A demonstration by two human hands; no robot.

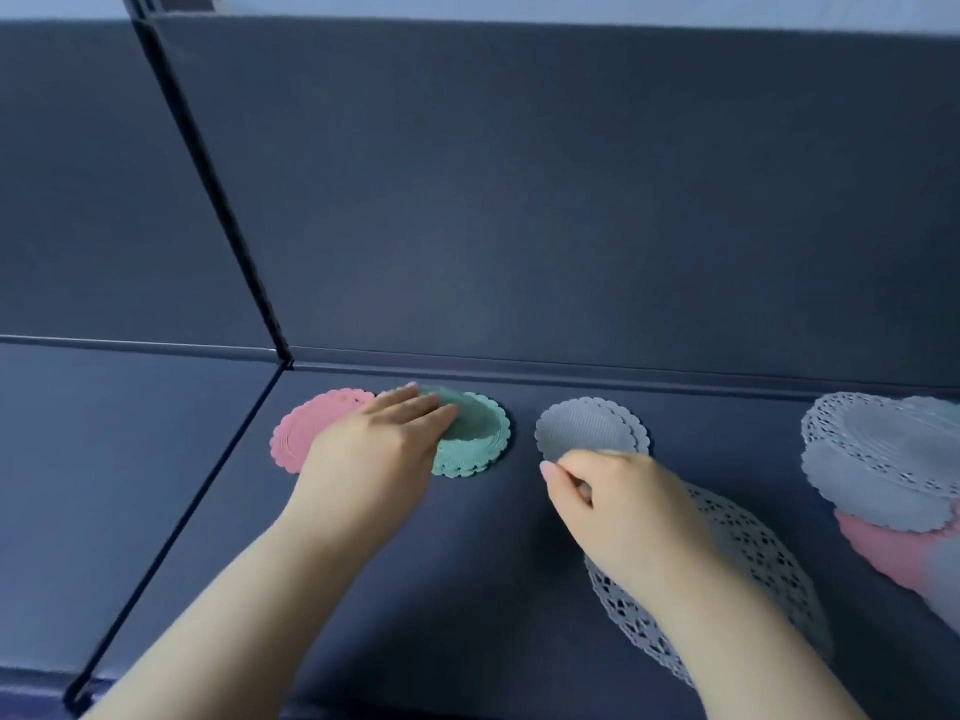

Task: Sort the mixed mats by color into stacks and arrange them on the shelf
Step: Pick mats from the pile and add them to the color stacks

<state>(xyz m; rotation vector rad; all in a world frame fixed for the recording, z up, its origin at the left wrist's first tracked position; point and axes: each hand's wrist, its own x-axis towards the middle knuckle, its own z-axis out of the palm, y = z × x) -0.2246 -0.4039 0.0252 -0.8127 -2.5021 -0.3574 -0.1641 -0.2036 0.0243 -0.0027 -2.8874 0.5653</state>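
On the dark shelf floor (467, 563), near the back wall, lie a pink mat stack (301, 428), a green mat stack (478, 433) and a grey mat stack (587, 428). My left hand (379, 449) rests flat with straight fingers on the green stack and partly covers the pink one. At the near edge of the grey stack my right hand (618, 501) pinches a grey mat. Under my right forearm lies a large grey lace mat (753, 553). At the far right sits a mixed pile (883, 470) of lace, grey and pink mats.
The shelf's dark back wall (519, 200) rises right behind the stacks. A black divider edge (208, 163) runs down to the floor at the left, with another dark compartment (104, 485) beyond it.
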